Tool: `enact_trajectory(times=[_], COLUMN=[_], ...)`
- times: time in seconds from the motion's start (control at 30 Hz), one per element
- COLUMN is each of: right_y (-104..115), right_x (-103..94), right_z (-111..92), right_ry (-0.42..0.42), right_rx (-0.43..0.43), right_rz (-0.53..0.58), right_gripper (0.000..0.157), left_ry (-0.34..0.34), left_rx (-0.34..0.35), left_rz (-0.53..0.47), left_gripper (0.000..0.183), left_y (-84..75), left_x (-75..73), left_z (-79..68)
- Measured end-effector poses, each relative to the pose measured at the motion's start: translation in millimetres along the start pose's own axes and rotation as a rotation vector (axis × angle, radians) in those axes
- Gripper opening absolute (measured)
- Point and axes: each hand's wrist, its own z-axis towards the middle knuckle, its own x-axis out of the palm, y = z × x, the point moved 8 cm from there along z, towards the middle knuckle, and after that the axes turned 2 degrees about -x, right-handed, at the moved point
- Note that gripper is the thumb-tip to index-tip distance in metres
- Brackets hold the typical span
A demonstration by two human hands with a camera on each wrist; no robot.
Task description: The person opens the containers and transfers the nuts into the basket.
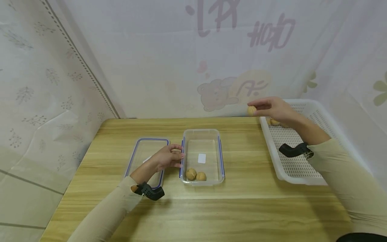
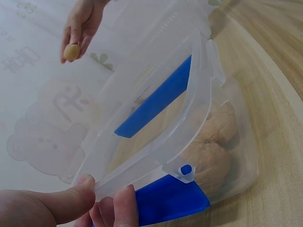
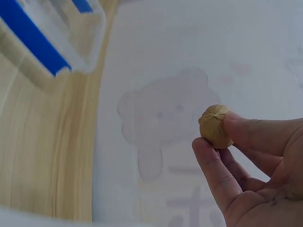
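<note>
My right hand (image 1: 273, 109) pinches a walnut (image 1: 251, 110) between thumb and fingers, held up in the air near the front left of the white basket. The right wrist view shows the same walnut (image 3: 216, 126) at the fingertips. My left hand (image 1: 167, 157) grips the left rim of a clear plastic container (image 1: 208, 141) with blue side clips. In the left wrist view, its thumb lies on the rim (image 2: 137, 165) and its fingers (image 2: 125, 208) lie against the outside by a blue clip. Two walnuts (image 1: 196, 174) sit in the container's near left corner, next to a white label.
A clear lid (image 1: 137, 151) with a blue seal lies left of the container, partly under my left forearm. The white perforated basket (image 1: 281, 176) stands at the right, with a few walnuts (image 1: 274, 122) at its far left. A printed cloth hangs behind the wooden table (image 1: 242, 208).
</note>
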Motion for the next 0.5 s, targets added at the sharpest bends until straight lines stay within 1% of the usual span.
enact_trajectory(times=[0.07,0.27,0.5], right_y=[-7,-34,-67], right_x=[-8.5,-32.3,-47.4], right_z=[-5,-12,-13], right_ry=[-0.006,-0.04,-0.067], right_rx=[0.013,0.054,0.086], right_rz=[-0.007,-0.086,-0.139], right_gripper=[0.053,0.054,0.054], left_ry=[0.001,0.0,-0.001], left_rx=[0.002,0.004,0.0], left_rz=[0.0,-0.003,-0.004], left_gripper=[0.046,0.045,0.045], left_y=[-0.1,-0.2,0.2], left_x=[0.1,0.1,-0.4], left_z=[-0.1,-0.2,0.2])
